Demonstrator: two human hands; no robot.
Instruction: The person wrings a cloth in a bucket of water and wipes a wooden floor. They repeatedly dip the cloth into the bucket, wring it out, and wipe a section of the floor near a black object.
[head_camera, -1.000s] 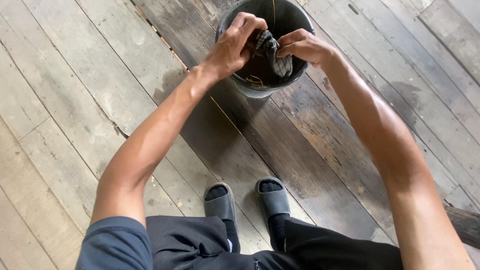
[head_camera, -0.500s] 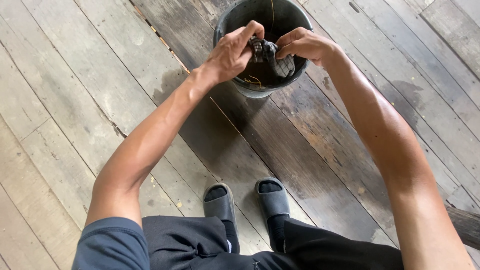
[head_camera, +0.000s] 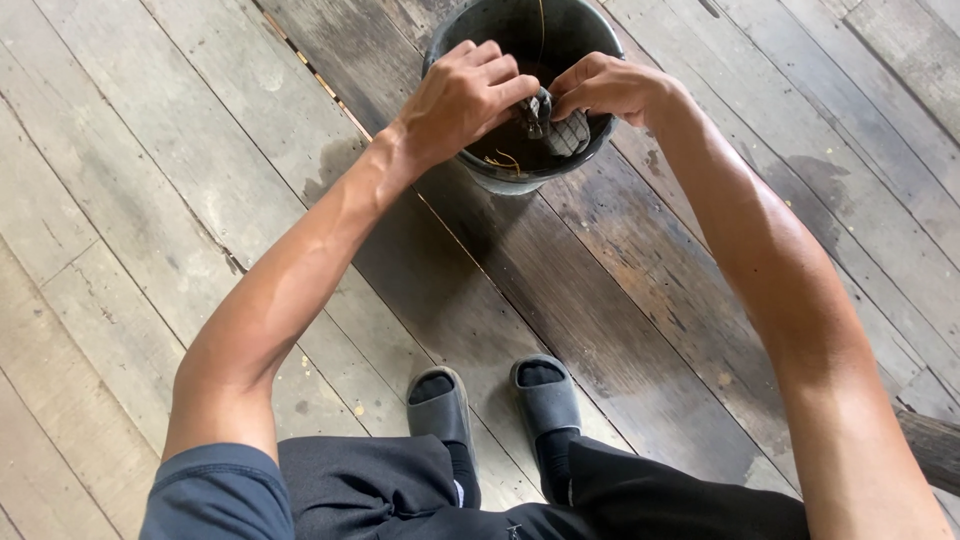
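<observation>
Both hands are clenched on one wet checked cloth (head_camera: 552, 118), held bunched directly above the open mouth of the dark bucket (head_camera: 500, 178). The left hand (head_camera: 462, 98) grips the cloth's left end over the bucket's left rim, knuckles up; the right hand (head_camera: 608, 88) pinches the other end over the right rim. The cloth hangs between them, inside the rim line and clear of the water, as far as can be told.

The likeliest trouble is water going astray. The wooden floor (head_camera: 150, 200) beside and in front of the bucket is already dark with damp patches, and if the cloth drifts past the rim while squeezed, more runs onto the boards. The grey slippers (head_camera: 495, 400) stand on those boards just in front of the bucket, so a wetter floor could mean a slip. A loose grip on either end would drop the cloth back into the bucket, and a forearm pressing on the rim could tip it.
</observation>
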